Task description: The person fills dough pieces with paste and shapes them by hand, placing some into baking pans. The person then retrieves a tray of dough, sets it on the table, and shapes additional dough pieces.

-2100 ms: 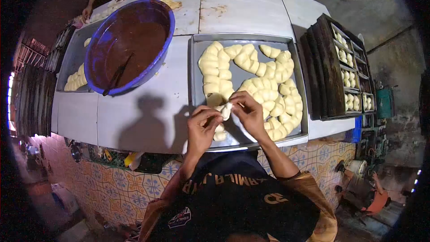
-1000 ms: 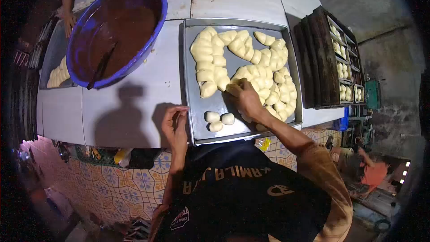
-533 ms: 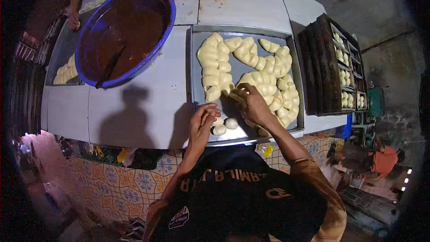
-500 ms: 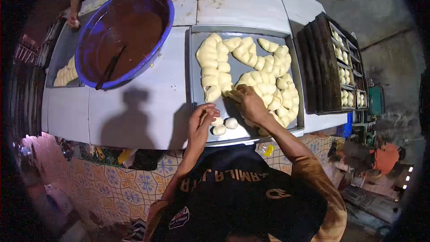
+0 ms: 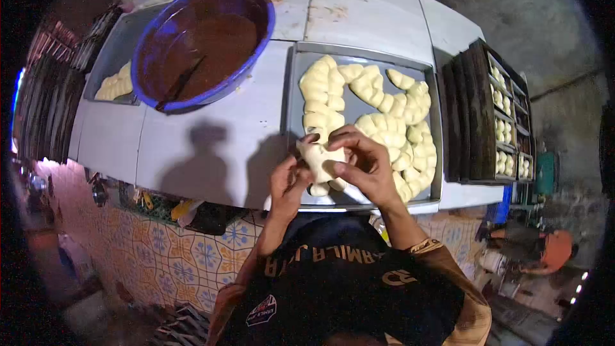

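Note:
Between my two hands a pale, soft piece of dough [image 5: 322,161] is stretched out flat above the front left part of a metal tray [image 5: 295,99]. My left hand [image 5: 288,182] pinches its left edge. With thumb and fingers my right hand [image 5: 370,168] grips the right side. Many plump dough pieces [image 5: 384,127] lie pressed together in the tray, behind and to the right of my hands. Partly hidden below the held piece are one or two small dough balls [image 5: 319,189].
Left of the tray stands a blue basin [image 5: 268,41] of brown paste [image 5: 221,48], a dark-handled utensil [image 5: 181,83] leaning in it. Another tray [image 5: 96,83] with dough lies beyond. Stacked dark trays [image 5: 462,115] of dough stand at right. A person in orange [image 5: 556,250] is farther off.
My right hand has left the dough pile and come toward my left hand; both now hold a stretched dough piece. The view has shifted, and the other person's hands by the basin have gone from sight.

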`<state>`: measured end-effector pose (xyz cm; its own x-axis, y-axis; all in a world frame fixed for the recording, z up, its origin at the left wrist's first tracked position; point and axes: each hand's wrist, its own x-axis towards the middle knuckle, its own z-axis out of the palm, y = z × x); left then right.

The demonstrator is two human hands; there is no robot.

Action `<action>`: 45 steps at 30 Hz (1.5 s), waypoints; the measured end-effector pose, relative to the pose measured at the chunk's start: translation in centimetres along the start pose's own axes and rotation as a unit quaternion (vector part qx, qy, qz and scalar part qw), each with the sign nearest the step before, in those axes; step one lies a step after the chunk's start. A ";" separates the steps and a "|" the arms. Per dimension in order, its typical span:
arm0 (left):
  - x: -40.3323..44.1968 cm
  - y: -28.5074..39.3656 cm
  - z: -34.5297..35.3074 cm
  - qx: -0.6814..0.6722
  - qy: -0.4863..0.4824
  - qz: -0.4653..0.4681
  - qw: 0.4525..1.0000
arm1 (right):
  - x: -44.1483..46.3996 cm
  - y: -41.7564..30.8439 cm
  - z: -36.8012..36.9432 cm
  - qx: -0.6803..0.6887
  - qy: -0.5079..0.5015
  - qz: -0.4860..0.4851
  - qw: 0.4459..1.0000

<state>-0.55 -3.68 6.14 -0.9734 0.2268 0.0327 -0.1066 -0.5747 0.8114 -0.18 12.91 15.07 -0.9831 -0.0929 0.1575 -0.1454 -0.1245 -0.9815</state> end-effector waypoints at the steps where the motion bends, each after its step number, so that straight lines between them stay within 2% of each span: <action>1: 0.1 0.3 0.4 -0.002 -0.025 -0.007 1.000 | 0.0 0.8 0.9 0.007 0.017 -0.003 1.000; 2: 0.2 1.0 1.9 -0.040 0.035 0.004 0.999 | 0.1 1.5 1.8 -0.014 0.055 0.009 0.998; 3: 0.4 0.9 2.1 -0.038 0.039 0.013 0.998 | 0.1 2.1 2.3 -0.034 0.097 0.021 0.995; 5: 0.4 0.4 2.0 0.011 0.099 0.062 0.993 | 0.2 4.1 1.7 -0.123 0.068 0.006 0.990; 7: 0.6 0.2 1.9 0.058 0.133 0.063 0.987 | 0.5 7.1 0.9 -0.143 0.054 0.004 0.988; 8: 0.7 0.3 2.0 0.110 0.150 0.043 0.982 | 1.4 6.7 0.7 -0.150 0.048 -0.027 0.987; 9: 0.9 0.3 2.1 0.160 0.169 0.024 0.972 | 1.4 5.8 1.1 0.010 0.082 0.010 0.997; 10: 1.1 -0.2 1.8 0.140 0.160 0.000 0.977 | 1.6 5.4 1.3 -0.031 0.052 -0.045 0.997; 11: 1.0 -1.1 1.8 -0.033 0.111 -0.005 0.993 | 1.9 5.2 1.5 -0.070 0.020 -0.103 0.992; 12: 1.1 -1.1 1.9 -0.201 0.084 -0.077 0.973 | 1.9 5.8 1.7 -0.166 -0.028 -0.122 0.978; 13: 1.2 -1.1 1.9 -0.362 0.050 -0.146 0.919 | 1.9 8.1 1.3 -0.113 -0.056 -0.126 0.984; 14: 1.3 -0.9 2.0 -0.259 0.107 -0.205 0.938 | 2.0 7.5 1.7 -0.077 -0.033 -0.065 0.994; 15: 2.0 -0.7 1.4 -0.263 0.109 -0.193 0.939 | 2.3 7.0 1.9 -0.041 -0.011 -0.003 0.999; 16: 2.7 -0.4 0.5 -0.393 -0.034 -0.169 0.903 | 2.9 7.1 0.9 -0.022 -0.043 0.004 0.999; 17: 3.6 -0.1 0.1 -0.506 -0.177 -0.140 0.833 | 3.1 7.8 -0.4 0.024 -0.073 0.037 0.996; 18: 5.5 0.9 0.5 -0.487 -0.244 -0.116 0.831 | 3.3 8.3 -1.3 0.094 -0.092 0.062 0.989; 19: 7.3 1.8 0.4 -0.452 -0.260 -0.089 0.849 | 3.5 8.8 -1.9 0.164 -0.108 0.087 0.977; 20: 9.6 2.1 -1.3 -0.459 -0.288 -0.065 0.838 | 4.2 5.8 -0.4 0.155 -0.070 0.090 0.981; 21: 12.3 5.2 -1.8 -0.464 -0.256 -0.075 0.845 | 4.7 8.2 -2.2 0.093 -0.105 0.045 0.989; 22: 15.9 6.6 -4.3 -0.306 -0.202 -0.037 0.930 | 4.8 7.8 -2.0 0.092 -0.087 0.048 0.991; 23: 18.4 9.1 -4.3 -0.057 -0.038 0.022 0.997 | 4.8 7.5 -1.6 0.092 -0.069 0.050 0.992; 24: 21.4 11.5 -5.4 0.216 0.023 -0.020 0.976 | 4.5 7.4 -1.6 0.101 -0.049 0.053 0.992; 25: 23.7 13.4 -6.5 0.472 0.085 -0.061 0.876 | 4.3 8.5 -1.9 0.077 -0.045 0.034 0.995; 26: 25.8 12.2 -8.7 0.472 0.085 -0.056 0.876 | 4.2 8.9 -2.0 0.066 -0.048 0.032 0.996; 28: 29.9 7.1 -13.3 0.598 0.074 -0.021 0.798 | 3.7 10.1 -2.1 0.062 -0.052 0.016 0.997; 29: 29.6 8.7 -11.9 0.600 0.073 -0.017 0.797 | 3.6 10.2 -2.0 0.082 -0.056 0.022 0.995; 31: 28.5 11.2 -9.8 0.585 0.054 -0.263 0.765 | 3.4 10.5 -2.0 0.068 -0.040 0.040 0.996; 33: 28.9 10.7 -10.2 0.588 0.059 -0.237 0.771 | 3.3 10.7 -1.8 0.088 -0.013 0.047 0.995; 35: 28.2 9.7 -9.7 0.638 0.136 -0.095 0.752 | 3.4 10.9 -2.0 0.068 0.000 0.034 0.997; 36: 27.2 9.9 -9.0 0.672 0.168 -0.067 0.718 | 3.5 10.3 -1.6 0.091 0.020 0.050 0.994; 37: 25.7 10.0 -8.2 0.673 0.163 -0.070 0.718 | 3.9 10.7 -1.7 0.097 0.021 0.039 0.994; 38: 23.2 11.0 -5.7 0.536 0.121 -0.077 0.832 | 4.2 10.2 -1.5 0.128 0.050 0.095 0.986; 39: 20.9 11.2 -3.8 0.381 0.074 -0.085 0.918 | 4.6 9.7 -1.2 0.161 0.080 0.150 0.972; 40: 18.8 10.3 -2.8 0.215 0.003 -0.159 0.964 | 5.1 10.6 -1.2 0.203 0.078 0.157 0.963; 41: 16.6 9.1 -1.9 0.037 -0.064 -0.229 0.971 | 6.0 8.9 0.1 0.339 0.093 0.158 0.923; 43: 12.5 6.5 0.9 0.015 -0.001 -0.229 0.973 | 5.8 11.5 -0.5 0.379 0.120 0.233 0.887; 44: 11.3 4.7 1.1 0.080 0.050 -0.160 0.983 | 5.6 11.2 -0.5 0.294 0.133 0.223 0.920; 45: 10.4 3.2 1.3 0.146 0.098 -0.088 0.981 | 5.6 11.0 0.3 0.314 0.225 0.232 0.893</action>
<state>-10.76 -2.17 9.86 -0.9685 0.1297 -0.2123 -0.2415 -0.2848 0.9277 -7.26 10.69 5.20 -0.8869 0.1100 -0.4487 0.2411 -0.7182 -0.6527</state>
